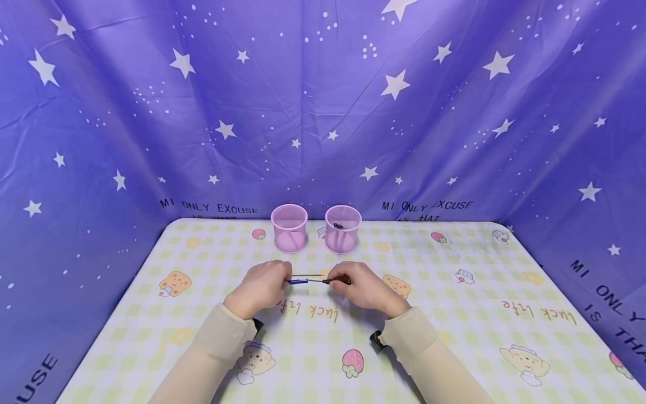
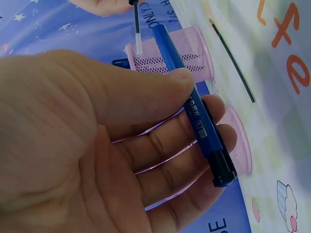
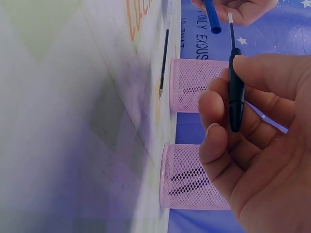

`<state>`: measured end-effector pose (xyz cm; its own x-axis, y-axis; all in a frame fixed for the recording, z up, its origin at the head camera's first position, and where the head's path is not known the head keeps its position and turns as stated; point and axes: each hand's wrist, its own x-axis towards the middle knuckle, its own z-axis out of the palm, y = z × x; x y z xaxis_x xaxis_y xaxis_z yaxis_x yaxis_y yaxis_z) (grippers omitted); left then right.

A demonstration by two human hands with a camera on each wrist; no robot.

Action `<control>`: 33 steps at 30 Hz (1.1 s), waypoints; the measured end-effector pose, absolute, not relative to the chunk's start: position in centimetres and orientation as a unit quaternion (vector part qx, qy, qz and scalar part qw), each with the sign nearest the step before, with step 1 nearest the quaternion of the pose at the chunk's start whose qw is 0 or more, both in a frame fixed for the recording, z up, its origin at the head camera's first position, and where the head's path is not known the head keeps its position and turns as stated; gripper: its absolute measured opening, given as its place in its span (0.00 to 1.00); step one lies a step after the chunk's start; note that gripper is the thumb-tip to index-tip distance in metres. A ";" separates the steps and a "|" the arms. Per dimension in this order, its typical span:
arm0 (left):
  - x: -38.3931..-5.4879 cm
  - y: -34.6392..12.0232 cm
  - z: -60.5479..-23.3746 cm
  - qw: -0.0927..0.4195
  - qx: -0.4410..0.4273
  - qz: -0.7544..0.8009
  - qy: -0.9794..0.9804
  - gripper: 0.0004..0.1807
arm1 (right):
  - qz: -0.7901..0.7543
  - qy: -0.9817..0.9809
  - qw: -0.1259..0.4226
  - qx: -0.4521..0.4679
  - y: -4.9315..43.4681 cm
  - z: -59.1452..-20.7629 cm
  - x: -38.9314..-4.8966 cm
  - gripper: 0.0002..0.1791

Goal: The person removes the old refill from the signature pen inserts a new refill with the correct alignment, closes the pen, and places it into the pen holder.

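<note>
My left hand (image 1: 264, 287) pinches a blue pen barrel (image 2: 209, 136) between thumb and fingers; its black clicker end points away from the other hand. Opposite it, my right hand (image 1: 362, 285) pinches the black grip section (image 3: 236, 94) of a pen. From that section a thin refill (image 3: 233, 36) sticks out toward the barrel's open end. In the right wrist view, the refill's pale tip is beside the barrel mouth, apparently outside it. A second dark refill (image 2: 234, 64) lies loose on the table, just beyond both hands.
Two pink mesh cups stand behind the hands, a left cup (image 1: 290, 242) and a right cup (image 1: 342, 244). Dark pen-like items (image 1: 338, 226) are inside the right one. A checked cloth (image 1: 429, 359) covers the table; a purple star curtain (image 1: 313, 112) hangs around it.
</note>
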<state>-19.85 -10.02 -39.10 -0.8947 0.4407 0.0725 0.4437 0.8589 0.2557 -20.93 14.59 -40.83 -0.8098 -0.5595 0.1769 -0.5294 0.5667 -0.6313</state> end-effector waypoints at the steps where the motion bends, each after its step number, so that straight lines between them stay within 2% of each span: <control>1: -19.8 -10.1 -39.0 0.006 -0.229 -0.134 -0.964 0.08 | -0.349 0.885 0.022 -0.306 14.6 -40.8 -20.9 0.05; 33: -19.8 -10.7 -38.5 0.006 -0.214 -0.128 -0.968 0.07 | -0.344 0.896 0.031 -0.279 15.3 -41.0 -21.2 0.05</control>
<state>-19.78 -10.68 -38.51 -0.9087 0.4122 0.0656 0.4151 0.8758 0.2465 -21.19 15.33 -41.01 -0.8418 -0.5223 0.1361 -0.4792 0.6072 -0.6337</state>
